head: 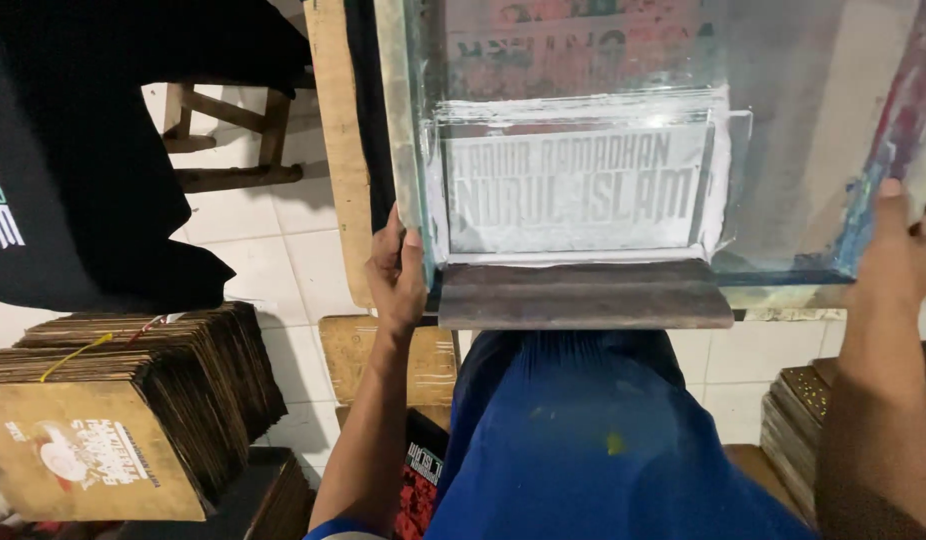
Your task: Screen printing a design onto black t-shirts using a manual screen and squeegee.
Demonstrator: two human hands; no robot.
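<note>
Head view, left hand (398, 268) and right hand (908, 240) gripping screen frame (408, 150), squeegee (583, 295) between, cardboard stack (133, 400) left

The screen frame (408, 130) looks like pale painted wood, its edges scuffed and smeared with dried ink; its mesh (783, 150) is a fine, semi-clear fabric, dull grey, with a chalky white ink film (573, 180) across it. The squeegee (583, 295) has a worn, matt brown handle, possibly wood. The bench (338, 150) edge is bare, rough timber. Black cloth (83, 150) hangs matt and soft. The stacked boards (133, 400) are brown cardboard, and the floor tiles (283, 250) are smooth, faintly glossy.
</note>
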